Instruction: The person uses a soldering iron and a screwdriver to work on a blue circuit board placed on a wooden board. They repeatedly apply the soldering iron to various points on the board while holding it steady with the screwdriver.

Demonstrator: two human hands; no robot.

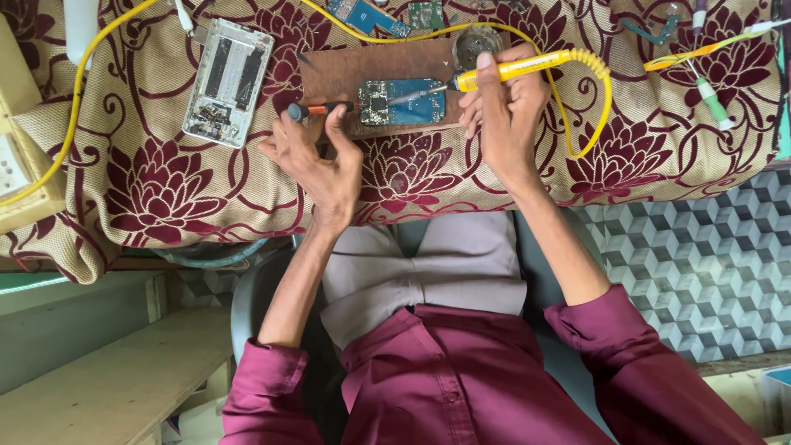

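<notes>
The top of the worktop (148, 189) is cut off, so some small green and blue boards (371, 15) up there show only in part. A pale box (21, 165) at the left edge is also cut off. Tiny parts on the boards are too small to make out.

The worktop is covered with a tan cloth (659, 148) with big dark red flowers. Below it is a floor with grey cube-pattern tiles (700, 264), and a wooden bench (115, 379) sits at the lower left. The person wears a dark red shirt and sits on a grey-green chair (247, 305).

A brown board (329, 74) lies on the cloth. On it rests a small blue circuit board (404, 103). The right hand (503, 99) has its fingers closed around a yellow soldering iron (511, 67), and the tip touches the blue board. A curly yellow cord (597, 99) runs from the iron. The left hand (317, 156) pinches a small screwdriver (317, 109) with an orange and black handle, just beside the blue board. An opened silver phone (227, 82) lies to the left. Thin pen-like tools (709, 95) lie at the right.
</notes>
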